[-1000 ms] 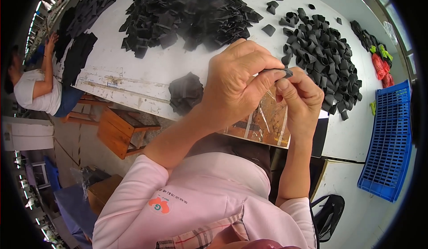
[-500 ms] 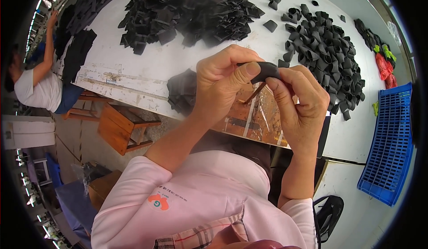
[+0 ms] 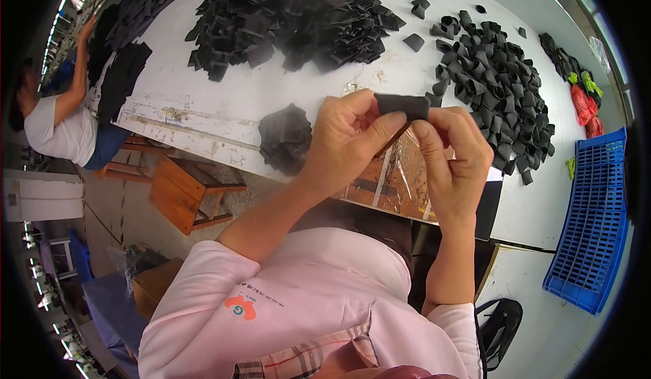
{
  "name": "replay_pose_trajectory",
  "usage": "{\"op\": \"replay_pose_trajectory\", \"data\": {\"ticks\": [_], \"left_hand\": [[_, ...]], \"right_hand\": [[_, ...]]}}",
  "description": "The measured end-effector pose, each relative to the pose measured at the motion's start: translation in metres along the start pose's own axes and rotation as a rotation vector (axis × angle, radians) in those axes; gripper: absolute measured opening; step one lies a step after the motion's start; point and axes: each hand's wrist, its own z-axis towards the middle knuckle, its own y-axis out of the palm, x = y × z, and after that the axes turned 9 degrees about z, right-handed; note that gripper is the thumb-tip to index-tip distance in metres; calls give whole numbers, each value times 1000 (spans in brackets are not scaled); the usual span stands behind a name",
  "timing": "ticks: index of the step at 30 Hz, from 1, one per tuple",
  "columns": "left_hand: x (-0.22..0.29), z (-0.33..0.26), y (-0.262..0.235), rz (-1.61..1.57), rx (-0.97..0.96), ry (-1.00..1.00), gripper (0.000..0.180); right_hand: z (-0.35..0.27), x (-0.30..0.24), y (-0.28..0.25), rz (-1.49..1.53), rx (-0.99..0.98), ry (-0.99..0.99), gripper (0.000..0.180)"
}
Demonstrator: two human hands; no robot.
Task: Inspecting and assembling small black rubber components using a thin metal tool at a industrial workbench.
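Note:
Between both hands I hold a small dark fabric piece (image 3: pixel 403 105) above the table's front edge. My left hand (image 3: pixel 352 131) pinches its left part, with the thumb lying across the lower edge. My right hand (image 3: pixel 454 152) grips the right end between thumb and fingers. Just left of my left wrist lies a small stack of dark fabric pieces (image 3: pixel 283 138). Beyond my hands is a big heap of flat dark pieces (image 3: pixel 285 19). To the right spreads a pile of curled, loop-like dark pieces (image 3: pixel 505 90).
A worn brown board (image 3: pixel 397 182) lies at the table edge under my hands. On the right stands a blue plastic crate (image 3: pixel 588 219), with red and black bags (image 3: pixel 584 101) behind it. A wooden stool (image 3: pixel 183 192) is at left, near another person (image 3: pixel 61 124) at the table.
The fabric piece has been turned so that its flat side now shows. My left thumb has slid along its lower edge, and both hands have shifted slightly.

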Motion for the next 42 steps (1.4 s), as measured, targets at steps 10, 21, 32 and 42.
{"op": "replay_pose_trajectory", "data": {"ticks": [10,21,32,42], "left_hand": [[3,-4,-7,-386,-149,-337,14],[18,-22,9,-4,6,52,20],[22,-35,3,279,-50,-135,6],[15,-47,7,522,-93,-135,9]], "right_hand": [[1,2,4,-34,56,-35,7],[-25,-10,8,1244,251,689,15],[-53,-10,11,218,263,44,12],[-62,8,5,-565,96,-623,22]]}}
